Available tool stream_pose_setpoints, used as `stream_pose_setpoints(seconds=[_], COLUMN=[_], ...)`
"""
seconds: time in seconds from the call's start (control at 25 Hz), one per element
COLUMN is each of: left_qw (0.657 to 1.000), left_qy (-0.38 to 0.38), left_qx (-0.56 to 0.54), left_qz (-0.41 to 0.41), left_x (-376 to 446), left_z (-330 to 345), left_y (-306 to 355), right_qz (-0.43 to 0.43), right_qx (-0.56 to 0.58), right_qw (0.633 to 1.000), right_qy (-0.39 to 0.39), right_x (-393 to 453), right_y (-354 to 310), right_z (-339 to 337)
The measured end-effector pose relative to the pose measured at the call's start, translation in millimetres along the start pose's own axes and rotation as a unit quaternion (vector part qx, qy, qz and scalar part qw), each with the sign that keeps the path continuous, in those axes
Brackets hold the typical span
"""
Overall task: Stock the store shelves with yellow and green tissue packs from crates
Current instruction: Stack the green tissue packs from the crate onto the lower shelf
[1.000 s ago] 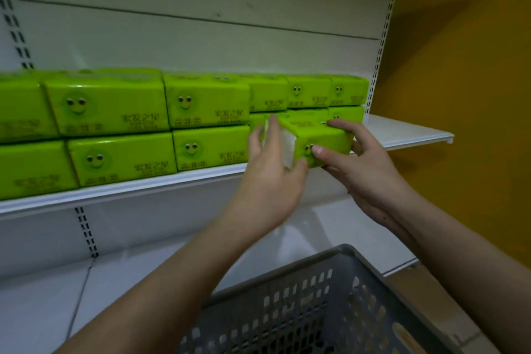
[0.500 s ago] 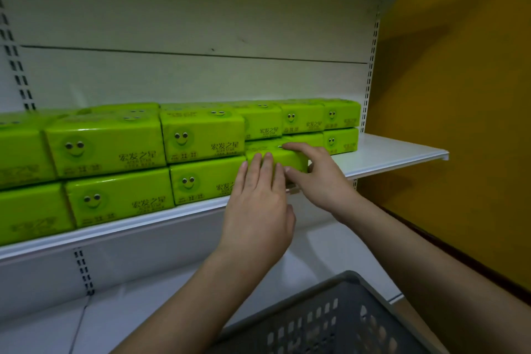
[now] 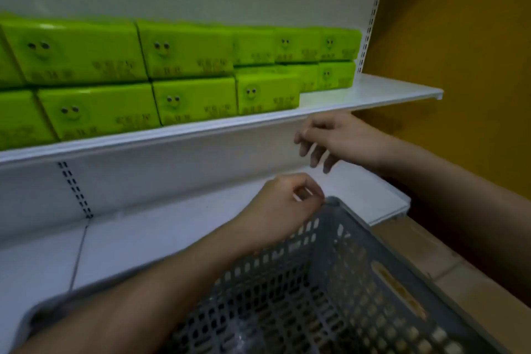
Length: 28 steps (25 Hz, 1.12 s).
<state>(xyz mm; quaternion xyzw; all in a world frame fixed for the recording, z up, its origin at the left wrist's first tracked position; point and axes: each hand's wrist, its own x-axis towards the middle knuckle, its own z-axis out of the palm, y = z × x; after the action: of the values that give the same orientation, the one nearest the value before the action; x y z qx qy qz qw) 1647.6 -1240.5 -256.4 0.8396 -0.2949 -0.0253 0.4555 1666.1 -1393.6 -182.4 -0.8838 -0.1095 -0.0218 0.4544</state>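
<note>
Both hands now down off the shelf, below its front edge; half a second ago flat against the newest green pack, now letting it sit alone at the right end of the bottom front row.

Bare white shelf to the right of that pack, open out to the shelf's end by the orange wall. More open room on the lower shelf under the hands. Grey crate close in front, its far corner just beside the left hand.

Green tissue packs bright and shiny, each with a little smiley face, stacked two high in rows, tight side by side. A bit blurry, so the print too fuzzy to read.

Left hand over the crate's far corner, fingers curled in, holding nothing. Right hand higher up, just under the shelf edge, fingers loose and hanging down, a little spread, holding nothing.
</note>
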Motion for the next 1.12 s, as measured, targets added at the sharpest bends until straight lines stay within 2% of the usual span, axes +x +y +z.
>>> stream_pose_setpoints(seconds=[0.04, 0.12, 0.2, 0.24, 0.4, 0.56, 0.72, 0.88, 0.96, 1.12], left_qw=[0.995, 0.965, 0.926, 0.91, 0.876, 0.807, 0.795, 0.803, 0.828, 0.92], left_qy=[-0.08, -0.208, -0.286, -0.318, -0.393, -0.439, -0.426, -0.396, -0.378, -0.282], left_qx=[-0.019, -0.063, -0.103, -0.119, -0.184, -0.249, -0.295, -0.31, -0.295, -0.229], left_qz=[-0.052, -0.15, -0.225, -0.236, -0.21, -0.305, -0.315, -0.32, -0.29, -0.147], left_x=[-8.7, -28.3, -49.1, -58.5, -89.9, -112.9, -118.3, -119.9, -115.2, -93.6], left_z=[17.2, 54.9, 90.3, 107.3, 151.7, 178.9, 189.1, 192.5, 185.4, 160.8], left_y=[-12.0, -36.1, -53.6, -58.8, -68.5, -74.8, -81.6, -82.7, -80.9, -79.1], right_qz=[0.049, 0.124, 0.178, 0.206, 0.341, 0.398, 0.422, 0.415, 0.418, 0.41], right_qx=[-0.051, -0.156, -0.233, -0.252, -0.276, -0.25, -0.197, -0.152, -0.113, -0.05], right_qw=[0.992, 0.942, 0.877, 0.847, 0.754, 0.701, 0.695, 0.749, 0.781, 0.83], right_qy=[-0.106, -0.271, -0.38, -0.42, -0.49, -0.536, -0.548, -0.494, -0.451, -0.374], right_x=[-12.1, -31.2, -49.1, -58.6, -95.8, -123.2, -131.1, -121.0, -112.8, -96.6], right_y=[8.7, 31.2, 57.6, 73.8, 137.2, 171.4, 181.0, 183.4, 182.8, 178.3], right_z=[3.3, 14.0, 33.5, 44.4, 84.4, 93.0, 90.4, 86.2, 87.3, 77.2])
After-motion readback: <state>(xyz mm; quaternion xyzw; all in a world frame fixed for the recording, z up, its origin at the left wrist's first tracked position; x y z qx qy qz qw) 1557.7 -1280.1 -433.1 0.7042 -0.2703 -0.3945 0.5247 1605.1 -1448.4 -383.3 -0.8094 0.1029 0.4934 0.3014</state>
